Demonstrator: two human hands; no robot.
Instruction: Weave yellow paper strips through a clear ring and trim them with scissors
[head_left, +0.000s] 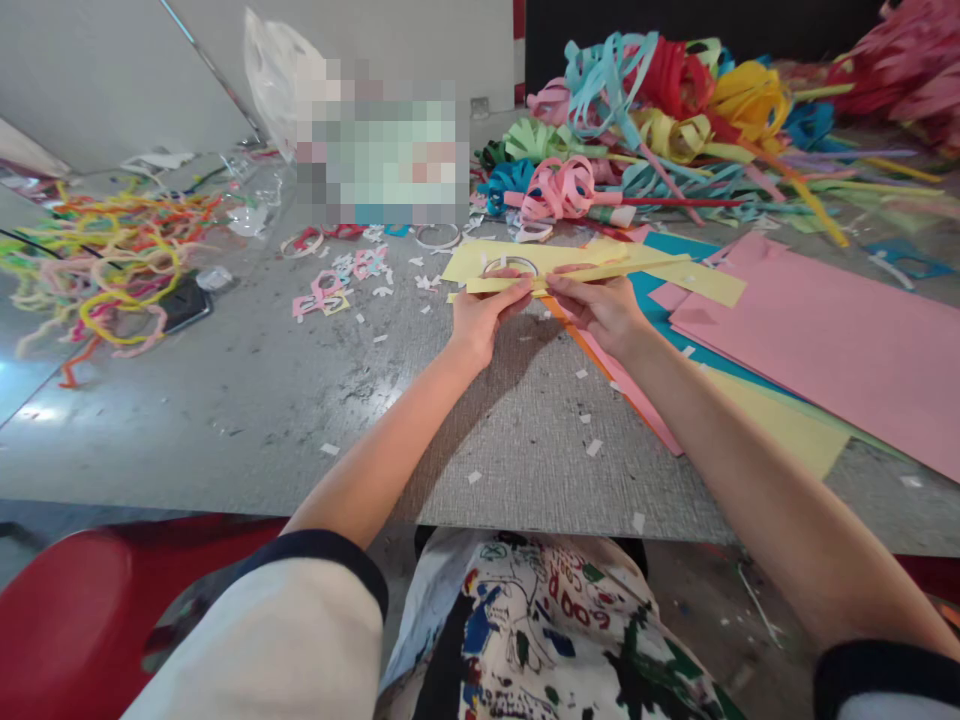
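A narrow folded strip of yellow paper (645,268) is held level above the table by both hands. My left hand (495,308) pinches it near its left end, fingers closed. Close beside it, my right hand (592,305) pinches the same strip, which runs on to the right past the fingers. Just behind my left fingers lies a roll of clear tape (511,265), partly hidden by the strip. A wider yellow paper sheet (724,285) lies under and behind the hands.
Pink sheets (832,340) and blue paper (667,300) lie at right. Colourful looped paper strips (615,85) pile up behind. Fuzzy wires (112,260) and a dark phone-like object (187,303) are at left. Paper scraps (330,285) dot the grey table (262,430); a red chair (75,610) stands below.
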